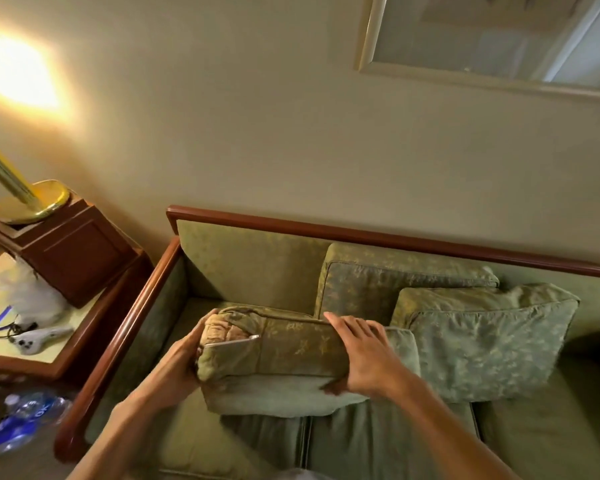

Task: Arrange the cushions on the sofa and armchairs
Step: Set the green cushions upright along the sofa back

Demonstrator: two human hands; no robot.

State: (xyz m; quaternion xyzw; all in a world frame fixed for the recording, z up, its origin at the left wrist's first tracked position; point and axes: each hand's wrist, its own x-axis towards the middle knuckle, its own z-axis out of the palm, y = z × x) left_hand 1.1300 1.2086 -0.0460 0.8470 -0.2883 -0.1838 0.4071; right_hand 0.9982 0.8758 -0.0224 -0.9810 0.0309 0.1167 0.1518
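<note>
I hold a green patterned back cushion (pixel 291 351) on edge above the left seat of the green sofa (pixel 250 268), which has a dark wood frame. My left hand (pixel 177 362) grips its left end, where a zip shows. My right hand (pixel 364 355) curls over its top edge, thumb underneath. A second back cushion (pixel 378 275) leans against the sofa's backrest in the middle. A third cushion (pixel 482 341) leans tilted in front of it to the right.
A wooden side table (pixel 52 355) at the left carries a brass lamp (pixel 25 199) on a wooden box, a white bag and a grey game controller (pixel 39 337). Plastic water bottles (pixel 21 420) lie on the floor. A framed mirror (pixel 499 39) hangs above.
</note>
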